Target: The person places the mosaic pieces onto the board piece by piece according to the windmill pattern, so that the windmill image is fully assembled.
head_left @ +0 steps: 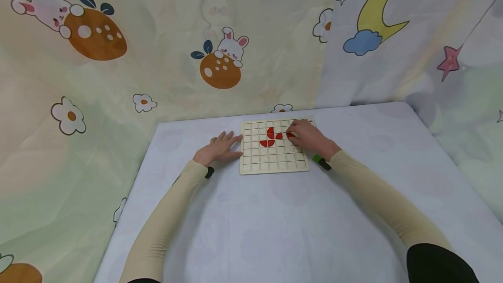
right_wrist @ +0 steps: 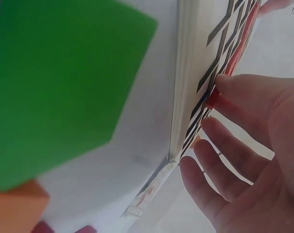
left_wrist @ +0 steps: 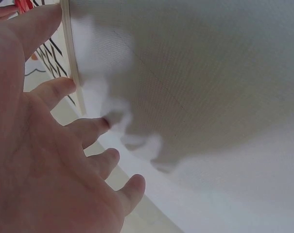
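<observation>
A pale grid board with dark lines lies flat on the table. Several red quarter-round pieces sit in its squares near the middle. Over the board's right part, my right hand pinches another red quarter-round piece between thumb and index finger, right at the board's surface. The other fingers of that hand are loosely bent. My left hand is spread at the board's left side, its thumb and index fingertip touching the edge.
A printed card lies at the board's far right corner, partly hidden by the right hand. Near the right wrist are a green block and an orange block. A white cloth covers the table; a patterned curtain hangs behind.
</observation>
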Motion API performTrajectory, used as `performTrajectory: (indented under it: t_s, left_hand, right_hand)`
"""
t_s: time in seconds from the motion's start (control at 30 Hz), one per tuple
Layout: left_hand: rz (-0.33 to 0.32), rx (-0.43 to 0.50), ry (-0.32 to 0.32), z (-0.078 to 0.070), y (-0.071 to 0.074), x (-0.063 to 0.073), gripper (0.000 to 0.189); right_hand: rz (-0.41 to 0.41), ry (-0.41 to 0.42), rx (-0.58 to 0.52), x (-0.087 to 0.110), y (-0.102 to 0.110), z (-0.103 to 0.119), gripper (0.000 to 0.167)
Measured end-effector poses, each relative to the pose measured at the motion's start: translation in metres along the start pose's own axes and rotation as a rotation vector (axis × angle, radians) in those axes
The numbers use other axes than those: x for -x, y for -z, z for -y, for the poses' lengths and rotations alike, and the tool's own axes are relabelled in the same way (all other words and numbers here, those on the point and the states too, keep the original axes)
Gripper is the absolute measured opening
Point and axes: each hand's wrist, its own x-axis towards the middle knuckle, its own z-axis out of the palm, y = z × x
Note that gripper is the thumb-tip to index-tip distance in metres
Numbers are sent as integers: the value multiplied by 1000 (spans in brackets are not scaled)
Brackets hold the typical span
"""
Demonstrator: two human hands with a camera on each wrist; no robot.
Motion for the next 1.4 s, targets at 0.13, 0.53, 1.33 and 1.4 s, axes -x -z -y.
performTrajectory:
  t_s: [0.13, 0.53, 1.33, 1.4]
  left_hand:
    - [-8, -5, -2, 0, 0, 0, 77]
    - [-6, -9, -8, 1, 0, -1, 77]
    - [6, -11, 6, -2, 2, 2, 78]
    - [4, -7, 4, -2, 3, 2, 77]
  right_hand:
    - [-7, -11, -7, -2, -1, 1, 25]
    - [-15, -20, -23, -9, -4, 0, 22]
    - [-1, -40, -86, -12, -3, 1, 21]
    - [-7, -42, -82, -12, -3, 1, 19]
